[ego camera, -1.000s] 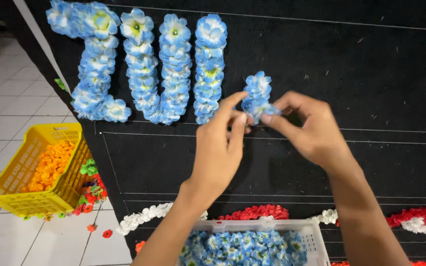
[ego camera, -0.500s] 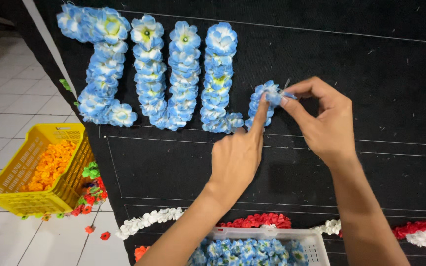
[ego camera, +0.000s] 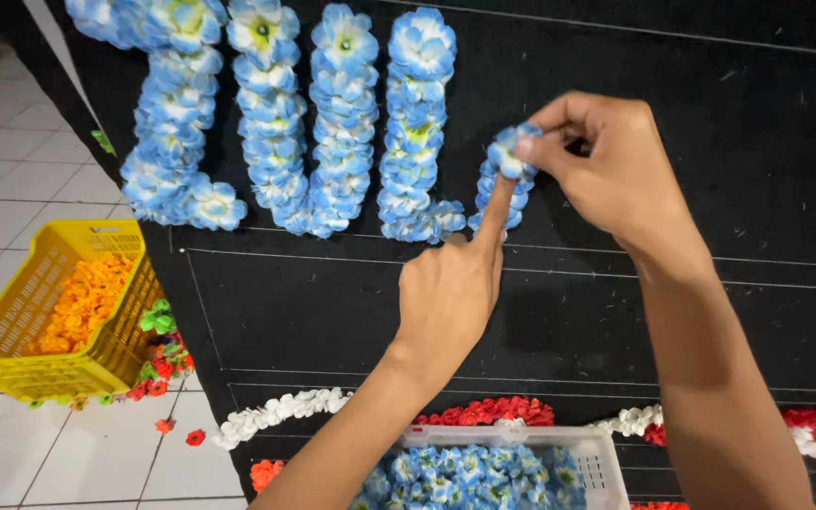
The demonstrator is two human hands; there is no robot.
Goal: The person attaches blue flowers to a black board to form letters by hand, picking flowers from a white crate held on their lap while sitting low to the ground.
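Right hand [ego camera: 606, 170] pinching blue flower [ego camera: 505, 156], left hand [ego camera: 450, 293] fisted, forefinger pressing it, stem hidden

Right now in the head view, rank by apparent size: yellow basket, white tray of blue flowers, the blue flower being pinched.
1. yellow basket, largest in view.
2. white tray, somewhat smaller as seen, but the frame edge cuts it off and it sits nearer the camera, so this order is unsure.
3. blue flower pinched by the right hand, clearly smallest.

packages: yellow perforated plastic crate [ego camera: 11, 326] on the tiled floor at left, holding orange flowers | white plastic basket [ego camera: 597, 463] at bottom centre, holding blue flowers | labels: none | signs: none | screens: none
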